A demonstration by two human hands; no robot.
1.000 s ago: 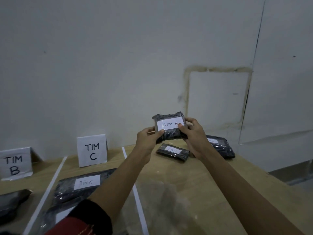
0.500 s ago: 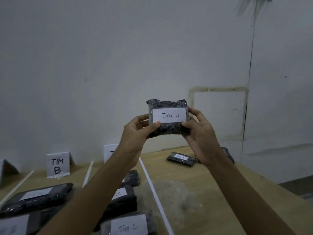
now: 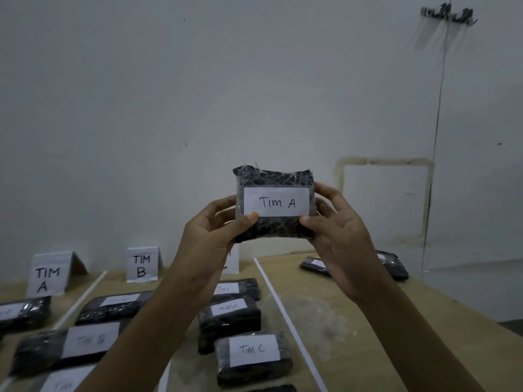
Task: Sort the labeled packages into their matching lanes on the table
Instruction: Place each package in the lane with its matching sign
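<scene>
"TIM A" pkg (image 3: 274,203) held upright above table (image 3: 353,306), pinched btwn left hand (image 3: 210,230) at its left edge & right hand (image 3: 338,236) at its right edge.

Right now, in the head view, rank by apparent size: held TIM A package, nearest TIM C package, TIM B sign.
1. TIM A package, largest, though held nearest the camera.
2. nearest TIM C package, nearly alike, so unsure.
3. TIM B sign, smallest, farthest back.
</scene>
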